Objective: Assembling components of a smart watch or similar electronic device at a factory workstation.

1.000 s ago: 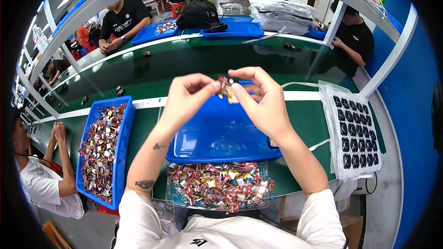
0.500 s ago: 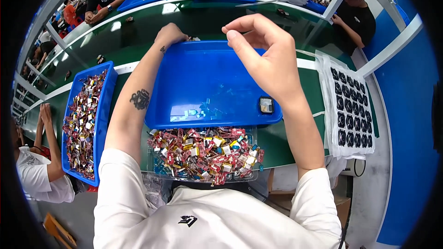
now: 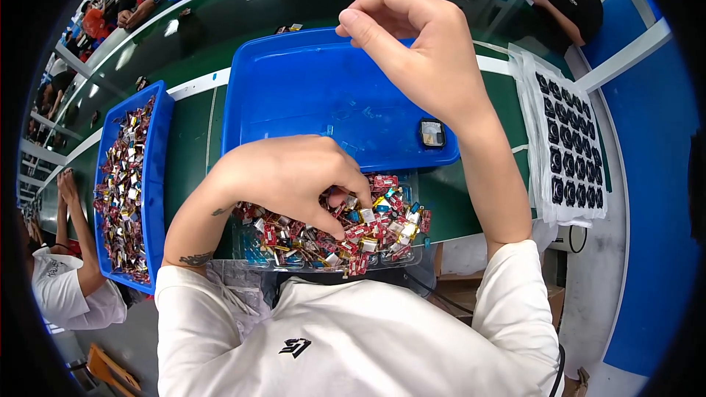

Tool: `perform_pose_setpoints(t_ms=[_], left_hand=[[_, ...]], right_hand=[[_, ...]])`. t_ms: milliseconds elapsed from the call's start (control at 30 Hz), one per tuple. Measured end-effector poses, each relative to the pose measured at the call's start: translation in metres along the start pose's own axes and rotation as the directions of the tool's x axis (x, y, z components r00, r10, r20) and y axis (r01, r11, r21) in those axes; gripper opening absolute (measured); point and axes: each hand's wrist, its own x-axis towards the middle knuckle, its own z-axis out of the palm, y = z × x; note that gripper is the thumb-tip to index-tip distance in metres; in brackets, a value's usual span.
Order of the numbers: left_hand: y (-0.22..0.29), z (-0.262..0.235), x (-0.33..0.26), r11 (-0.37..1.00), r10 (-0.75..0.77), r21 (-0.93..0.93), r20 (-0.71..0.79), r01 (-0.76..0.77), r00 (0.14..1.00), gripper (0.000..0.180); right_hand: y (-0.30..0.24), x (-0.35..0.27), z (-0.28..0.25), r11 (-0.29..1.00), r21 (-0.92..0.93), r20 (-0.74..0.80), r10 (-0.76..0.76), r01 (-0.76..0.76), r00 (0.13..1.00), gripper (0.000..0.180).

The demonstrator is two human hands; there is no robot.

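My left hand (image 3: 294, 173) reaches down into a heap of small electronic boards (image 3: 353, 239), red with white, yellow and blue parts, in a clear plastic tray (image 3: 254, 261). Its thumb and fingers are apart, with the tips at the heap and nothing visibly held. My right hand (image 3: 423, 51) is raised over the far right part of a large blue tray (image 3: 294, 88). Thumb and fingertips are drawn together there; whatever they may hold does not show. Near the right front corner of the blue tray lies a small black square case (image 3: 432, 133) with a pale inside.
A blue bin (image 3: 159, 184) of similar boards stands at the left. To the right, a white sheet (image 3: 540, 202) carries rows of black round-fronted parts. A green belt (image 3: 213, 51) with a few small parts runs beyond. Several people sit nearby.
My left hand has come back from the far edge of the blue tray to the board heap. My right hand stays raised, fingertips together. The whole view has shifted slightly.
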Motion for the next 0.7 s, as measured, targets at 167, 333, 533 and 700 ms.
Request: perform_pose_setpoints(t_ms=[167,333,533,700], left_hand=[[-0.007,0.006,0.000,0.973,0.227,-0.002,-0.187,-0.232,0.956,0.011],[0.001,-0.019,-0.024,0.949,0.279,0.001,-0.463,-0.314,0.841,0.005],[0.005,-0.036,-0.047,0.975,0.209,0.088,-0.682,-0.205,0.701,0.009],[0.004,-0.038,-0.052,0.978,0.164,0.047,-0.776,-0.204,0.609,0.011]], right_hand=[[-0.005,-0.001,0.002,0.998,0.037,0.081,0.044,-0.047,0.996,0.016],[-0.004,-0.002,-0.001,0.854,0.424,0.400,0.121,-0.300,0.908,0.021],[-0.008,-0.002,-0.011,0.887,0.349,0.696,-0.029,-0.303,0.718,0.023],[-0.011,-0.003,-0.005,0.911,0.315,0.712,-0.041,-0.266,0.701,0.030]])
